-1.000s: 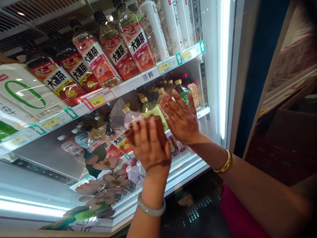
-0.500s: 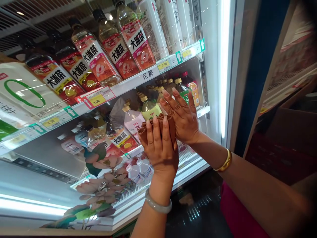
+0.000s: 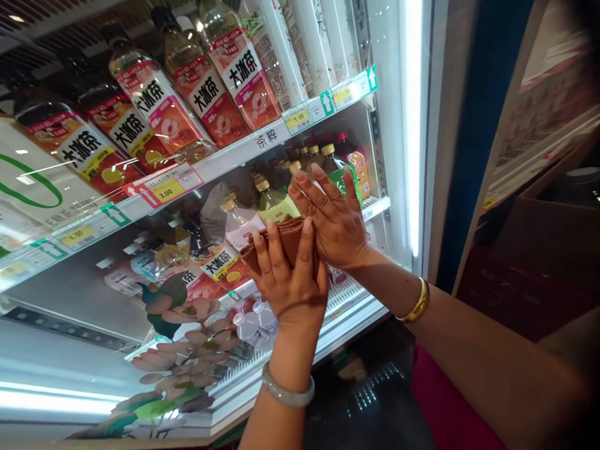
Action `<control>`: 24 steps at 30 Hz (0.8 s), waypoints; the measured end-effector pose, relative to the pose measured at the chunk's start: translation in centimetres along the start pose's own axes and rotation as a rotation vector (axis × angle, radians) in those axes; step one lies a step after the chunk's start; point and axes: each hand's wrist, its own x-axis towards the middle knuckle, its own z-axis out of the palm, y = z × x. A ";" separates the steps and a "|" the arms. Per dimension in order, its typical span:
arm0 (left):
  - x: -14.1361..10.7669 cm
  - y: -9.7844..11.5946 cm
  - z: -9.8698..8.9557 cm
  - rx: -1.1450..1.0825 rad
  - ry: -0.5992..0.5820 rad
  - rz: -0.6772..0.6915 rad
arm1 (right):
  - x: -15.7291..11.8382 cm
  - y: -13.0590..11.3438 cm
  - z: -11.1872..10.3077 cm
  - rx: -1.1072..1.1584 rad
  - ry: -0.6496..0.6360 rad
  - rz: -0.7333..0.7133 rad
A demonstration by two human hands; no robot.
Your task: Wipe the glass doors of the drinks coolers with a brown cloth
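Bottles [image 3: 152, 106] stand behind glass [image 3: 100, 359] where the left hand [image 3: 293, 290] presses a brown cloth [image 3: 292, 240] that might slip from so flat a grip, and the open, bare right hand [image 3: 332, 215] could smudge.

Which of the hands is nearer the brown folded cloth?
Left. The left hand holds the brown folded cloth, its fingers spread across it. The right hand, fingers extended, is close beside the cloth on its right, not holding it.
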 end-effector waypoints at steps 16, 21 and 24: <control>-1.8 0.0 0.2 -0.022 -0.071 0.021 | 0.3 0.3 -0.5 -0.036 -0.055 -0.022; 4.1 -1.3 -1.8 -0.051 -0.040 0.011 | 0.6 0.3 -0.8 0.005 -0.113 -0.007; 4.7 -0.2 -1.2 -0.048 -0.026 -0.018 | 0.6 0.9 -1.0 0.000 -0.113 -0.009</control>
